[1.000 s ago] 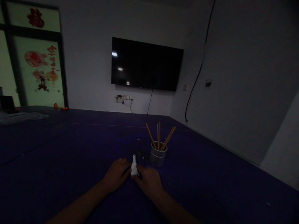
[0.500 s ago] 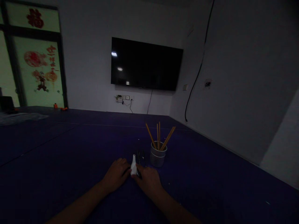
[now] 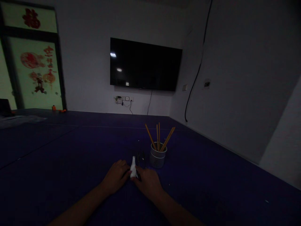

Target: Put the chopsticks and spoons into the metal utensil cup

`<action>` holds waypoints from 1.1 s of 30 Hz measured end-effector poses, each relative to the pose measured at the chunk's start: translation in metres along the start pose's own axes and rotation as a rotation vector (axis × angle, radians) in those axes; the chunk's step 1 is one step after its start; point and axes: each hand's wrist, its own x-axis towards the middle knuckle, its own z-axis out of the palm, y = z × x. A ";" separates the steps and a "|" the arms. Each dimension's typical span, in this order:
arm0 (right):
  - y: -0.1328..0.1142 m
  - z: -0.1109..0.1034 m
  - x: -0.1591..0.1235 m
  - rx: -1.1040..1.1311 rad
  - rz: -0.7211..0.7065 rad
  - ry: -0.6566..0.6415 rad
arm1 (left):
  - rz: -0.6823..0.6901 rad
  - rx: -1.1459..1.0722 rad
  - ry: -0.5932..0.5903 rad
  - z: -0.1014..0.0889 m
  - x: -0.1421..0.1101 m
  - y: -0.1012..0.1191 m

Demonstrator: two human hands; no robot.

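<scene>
A white soup spoon (image 3: 133,167) lies between my two hands, its narrow handle pointing away from me and a small dark hole at the handle's end. My right hand (image 3: 148,182) grips its right side between thumb and forefinger. From the left, my left hand (image 3: 117,176) has its fingers curled in, with thumb and fingertips against the spoon's edge. Thin dark metal utensils (image 3: 142,156) lie just beyond my right fingers; the dim light hides their exact kind. Behind them to the right, a grey metal cup (image 3: 158,158) stands upright, holding several wooden chopsticks (image 3: 168,138).
A dark purple-blue surface (image 3: 94,141) stretches to the far wall. A black television (image 3: 145,64) hangs there, above sockets and cords. A black cable (image 3: 196,81) runs down the right wall. Clear plastic sheeting (image 3: 22,121) and small orange things (image 3: 54,107) are at the far left.
The view has shifted slightly, so everything sits a little further left. Both hands keep the same hold on the white spoon.
</scene>
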 end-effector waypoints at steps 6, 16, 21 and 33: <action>0.000 0.000 0.000 0.024 -0.019 -0.033 | 0.008 0.006 0.014 0.001 0.000 0.000; 0.004 0.003 0.001 0.035 -0.013 -0.069 | 0.016 0.002 0.027 0.002 0.000 -0.001; 0.004 0.003 0.002 0.044 -0.009 -0.081 | 0.014 0.000 0.033 0.002 0.000 0.000; 0.006 0.004 0.002 0.019 -0.033 -0.089 | 0.009 -0.003 0.010 0.001 0.001 0.000</action>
